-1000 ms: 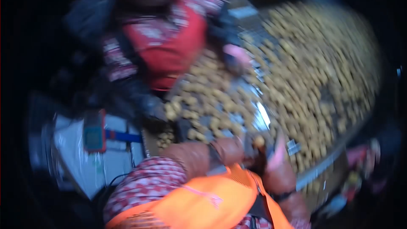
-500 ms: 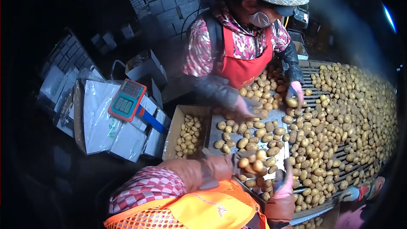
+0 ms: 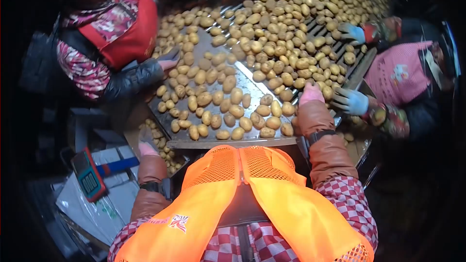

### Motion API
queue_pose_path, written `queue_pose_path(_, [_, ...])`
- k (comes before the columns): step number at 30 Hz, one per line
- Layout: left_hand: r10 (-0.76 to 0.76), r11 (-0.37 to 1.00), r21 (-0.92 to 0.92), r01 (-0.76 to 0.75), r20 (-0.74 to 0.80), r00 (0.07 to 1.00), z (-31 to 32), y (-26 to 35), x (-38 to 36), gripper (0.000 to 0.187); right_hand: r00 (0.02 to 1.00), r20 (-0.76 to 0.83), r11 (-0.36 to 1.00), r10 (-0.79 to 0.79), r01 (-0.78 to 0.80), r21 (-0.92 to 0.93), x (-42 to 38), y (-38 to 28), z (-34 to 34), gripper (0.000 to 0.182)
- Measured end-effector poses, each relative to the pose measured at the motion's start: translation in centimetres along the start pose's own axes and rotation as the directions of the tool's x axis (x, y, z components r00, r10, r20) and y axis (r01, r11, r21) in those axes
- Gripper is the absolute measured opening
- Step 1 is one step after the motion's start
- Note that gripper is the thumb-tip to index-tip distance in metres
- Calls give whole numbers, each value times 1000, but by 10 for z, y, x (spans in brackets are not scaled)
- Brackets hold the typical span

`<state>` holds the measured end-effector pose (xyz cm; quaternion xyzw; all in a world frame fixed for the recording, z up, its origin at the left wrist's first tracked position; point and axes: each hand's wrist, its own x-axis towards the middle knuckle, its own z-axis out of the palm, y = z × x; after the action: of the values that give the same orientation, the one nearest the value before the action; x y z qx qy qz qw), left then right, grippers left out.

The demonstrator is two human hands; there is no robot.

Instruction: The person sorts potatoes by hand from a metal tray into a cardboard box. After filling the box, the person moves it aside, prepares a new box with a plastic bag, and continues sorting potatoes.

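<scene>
My left hand, in a pink and grey glove, is over the near side of a cardboard box of small potatoes. Its grey fingers look stretched out, and no potato shows in them. On the right, my pink-gloved right hand reaches to the potatoes at the edge of the slatted rack. Its fingertips point down among them, so its grip is hidden. Between my hands, a metal tray bears many loose potatoes.
Across the tray, a person in a red apron has both hands among potatoes. At right, another person's blue-white gloved hands are close to my right hand. A scale display stands at lower left by white cartons.
My view has swung round. My left hand has moved from potatoes at the tray to the box, and my right hand has reached forward to the rack's edge.
</scene>
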<state>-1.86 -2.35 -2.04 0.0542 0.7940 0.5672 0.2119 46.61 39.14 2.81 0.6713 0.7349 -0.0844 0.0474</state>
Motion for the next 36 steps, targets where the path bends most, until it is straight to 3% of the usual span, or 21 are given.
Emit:
queue_pose_path(4, [149, 965, -251, -74, 294, 944, 95, 13, -24, 35, 998, 50, 999, 39, -40, 12, 12, -8, 7, 28])
queue_pose_path(6, [350, 901, 78, -427, 452, 821, 156, 61, -58, 35, 995, 83, 999, 47, -46, -10, 12, -9, -3, 30])
queue_pose_path(8, [201, 945, 85, -315, 609, 767, 202, 84, -71, 34, 992, 86, 995, 88, -90, 29, 5, -8, -20, 32])
queue_pose_path(10, [250, 917, 17, -399, 755, 607, 247, 107, -86, 33, 992, 82, 987, 101, -110, 113, -2, 0, -22, 33])
queue_pose_path(12, [178, 860, 142, -490, 817, 549, 288, 162, -122, 35, 994, 61, 965, 92, -104, 240, -6, 14, -20, 35])
queue_pose_path(14, [398, 498, -63, -865, 903, 164, 335, 170, -113, 37, 993, 116, 969, -11, -18, 247, -6, 18, -12, 38])
queue_pose_path(16, [478, 332, -226, -916, 877, -43, 387, 169, -126, 41, 994, 110, 990, -8, -7, 138, -14, 6, -18, 32])
queue_pose_path(19, [346, 31, -215, -976, 918, -191, 440, 187, -149, 43, 986, 164, 995, -6, -10, 95, -4, -1, -8, 31])
queue_pose_path(22, [234, -110, -1, -994, 972, -26, 448, 215, -148, 47, 979, 202, 961, 33, -87, 264, -7, 2, -31, 35])
queue_pose_path(23, [175, -116, 109, -987, 981, 88, 460, 215, -141, 48, 973, 226, 934, 45, -121, 336, -6, 6, -35, 37])
queue_pose_path(24, [244, -136, 116, -984, 966, 80, 469, 207, -127, 49, 978, 207, 741, 21, -155, 654, 10, 36, 23, 47])
queue_pose_path(25, [309, -152, 128, -980, 948, 76, 472, 193, -108, 49, 945, 327, 432, 12, -300, 851, 8, 42, 19, 42])
queue_pose_path(26, [374, -171, 145, -975, 925, 72, 471, 184, -89, 49, 904, 426, 58, -42, -423, 904, 3, 44, 6, 38])
queue_pose_path(28, [419, -79, 175, -981, 899, 127, 462, 182, -56, 44, 980, 157, 81, -125, -147, 986, -16, 41, -2, 42])
queue_pose_path(29, [426, -116, 273, -955, 882, 200, 454, 185, -45, 44, 983, 55, -29, -175, -61, 998, -19, 43, 9, 49])
queue_pose_path(30, [436, -153, 364, -919, 859, 268, 448, 189, -35, 44, 974, 130, -280, -187, -179, 943, -21, 40, 6, 52])
queue_pose_path(31, [424, -75, 369, -926, 852, 306, 441, 190, -20, 47, 959, 204, -510, -197, -278, 814, -23, 37, 4, 55])
queue_pose_path(33, [399, 83, 389, -917, 831, 388, 430, 193, 4, 54, 983, -65, -303, -171, 10, 953, -27, 32, 17, 52])
queue_pose_path(36, [401, 62, 546, -836, 753, 522, 412, 187, -3, 55, 974, -92, -485, -207, -21, 874, -22, 27, 27, 43])
